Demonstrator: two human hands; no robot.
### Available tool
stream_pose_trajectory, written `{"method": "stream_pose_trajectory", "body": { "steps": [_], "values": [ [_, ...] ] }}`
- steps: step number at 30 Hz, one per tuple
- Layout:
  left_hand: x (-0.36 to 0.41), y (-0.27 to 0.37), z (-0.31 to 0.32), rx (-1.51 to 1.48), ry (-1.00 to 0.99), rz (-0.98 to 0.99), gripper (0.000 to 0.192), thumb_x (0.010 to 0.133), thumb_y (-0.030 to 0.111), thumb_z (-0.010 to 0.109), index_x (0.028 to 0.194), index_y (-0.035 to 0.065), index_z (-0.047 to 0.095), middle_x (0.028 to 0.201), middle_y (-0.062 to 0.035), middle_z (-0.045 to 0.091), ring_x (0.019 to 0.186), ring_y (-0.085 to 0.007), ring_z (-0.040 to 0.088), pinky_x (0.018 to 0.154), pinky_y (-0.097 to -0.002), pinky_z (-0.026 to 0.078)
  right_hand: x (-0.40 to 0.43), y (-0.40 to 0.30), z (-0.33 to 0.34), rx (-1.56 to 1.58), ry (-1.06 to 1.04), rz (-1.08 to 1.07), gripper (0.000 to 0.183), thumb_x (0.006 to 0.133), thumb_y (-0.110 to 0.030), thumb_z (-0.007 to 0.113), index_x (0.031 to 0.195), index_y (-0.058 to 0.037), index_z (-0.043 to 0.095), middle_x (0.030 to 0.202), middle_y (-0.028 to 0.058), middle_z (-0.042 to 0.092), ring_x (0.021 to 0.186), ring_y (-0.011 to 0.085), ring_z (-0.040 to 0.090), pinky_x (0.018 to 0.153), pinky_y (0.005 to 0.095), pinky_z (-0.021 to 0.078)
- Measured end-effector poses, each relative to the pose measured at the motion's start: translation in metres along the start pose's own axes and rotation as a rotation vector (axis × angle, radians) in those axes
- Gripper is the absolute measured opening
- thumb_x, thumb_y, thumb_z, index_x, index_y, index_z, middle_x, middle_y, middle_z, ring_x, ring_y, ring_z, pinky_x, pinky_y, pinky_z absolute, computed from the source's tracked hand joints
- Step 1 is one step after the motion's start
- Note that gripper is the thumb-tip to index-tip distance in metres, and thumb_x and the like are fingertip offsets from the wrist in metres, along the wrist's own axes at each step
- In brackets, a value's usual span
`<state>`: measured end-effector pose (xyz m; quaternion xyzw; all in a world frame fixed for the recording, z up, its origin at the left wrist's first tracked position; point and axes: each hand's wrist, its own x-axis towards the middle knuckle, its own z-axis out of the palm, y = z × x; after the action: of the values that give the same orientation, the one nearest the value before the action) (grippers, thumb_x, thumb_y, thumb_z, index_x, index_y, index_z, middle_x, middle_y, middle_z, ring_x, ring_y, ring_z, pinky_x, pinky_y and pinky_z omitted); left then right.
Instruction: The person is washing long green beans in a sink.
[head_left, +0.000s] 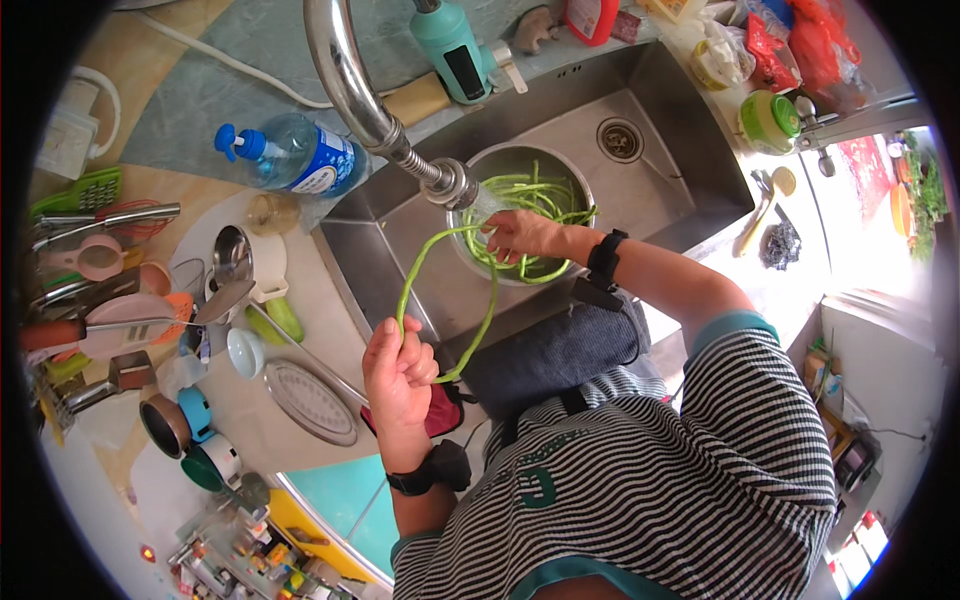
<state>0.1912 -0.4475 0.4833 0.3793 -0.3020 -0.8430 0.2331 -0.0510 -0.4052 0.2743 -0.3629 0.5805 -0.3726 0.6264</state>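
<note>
A long green bean (412, 281) loops between my two hands in front of the sink. My left hand (401, 367) is closed around one part of it, left of the basin's near edge. Over a round metal bowl (577, 176), my right hand (517, 234) pinches another part of the bean with its fingertips. More long green beans (546, 193) lie coiled in the bowl, which stands in the stainless steel sink (660, 191). Water runs from the chrome faucet (452, 185) beside my right hand; the bowl's inside is partly hidden by that hand.
A blue-labelled pump bottle (315, 161) stands left of the faucet. An oval plate (311, 401), a small bowl (246, 352) and a ladle (225, 301) are on the left counter. A green-lidded jar (770, 122) and a black scouring pad (781, 245) are at the right.
</note>
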Motion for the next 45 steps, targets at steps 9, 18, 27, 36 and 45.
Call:
{"method": "stream_pose_trajectory", "body": {
  "steps": [9,18,27,36,45],
  "values": [
    [-0.007,-0.002,0.008,0.180,0.010,0.028,0.028,0.095,0.028,0.045,0.086,0.0020,0.049,0.052,0.0063,0.026,0.041,-0.0039,0.020,0.037,-0.0213,0.017,-0.019,-0.006,-0.018,-1.392,0.224,-0.100,0.020,0.085,-0.015,0.049,0.095,-0.0004,0.059,0.089,0.0142,0.059,0.077,0.0296,0.063,0.064,0.0357,0.0522],
    [-0.014,-0.018,-0.005,0.231,0.098,-0.051,0.025,0.095,0.024,0.047,0.085,0.0014,0.050,0.052,0.0058,0.029,0.040,-0.0036,0.024,0.036,-0.0202,0.017,-0.027,0.057,-0.089,0.325,0.759,0.160,0.021,0.082,-0.024,0.051,0.067,-0.0095,0.047,0.055,0.0008,0.039,0.046,0.0143,0.036,0.040,0.0301,0.0275],
    [0.000,-0.014,-0.017,0.185,0.120,-0.012,0.022,0.094,0.026,0.049,0.095,0.0037,0.052,0.058,0.0054,0.033,0.047,-0.0031,0.028,0.040,-0.0180,0.020,-0.210,-0.039,-0.083,-0.191,0.555,-0.078,0.017,0.081,-0.015,0.063,0.093,-0.0028,0.067,0.081,-0.0006,0.064,0.068,0.0072,0.055,0.062,0.0219,0.0455],
    [0.010,-0.022,0.001,0.210,0.012,-0.038,0.022,0.094,0.026,0.049,0.090,0.0045,0.053,0.057,0.0050,0.032,0.046,-0.0035,0.027,0.041,-0.0189,0.020,-0.378,-0.010,-0.014,-0.488,0.856,0.157,0.015,0.082,-0.014,0.061,0.086,-0.0017,0.068,0.076,0.0096,0.063,0.068,0.0173,0.059,0.062,0.0278,0.0472],
    [0.015,-0.032,0.010,0.263,-0.001,-0.024,0.022,0.094,0.026,0.049,0.090,0.0048,0.054,0.057,0.0050,0.033,0.047,-0.0036,0.028,0.041,-0.0186,0.021,-0.373,0.036,0.009,-0.898,0.990,0.339,0.013,0.078,-0.010,0.054,0.079,-0.0018,0.065,0.072,0.0173,0.061,0.069,0.0297,0.062,0.061,0.0385,0.0484]
  ]
}}
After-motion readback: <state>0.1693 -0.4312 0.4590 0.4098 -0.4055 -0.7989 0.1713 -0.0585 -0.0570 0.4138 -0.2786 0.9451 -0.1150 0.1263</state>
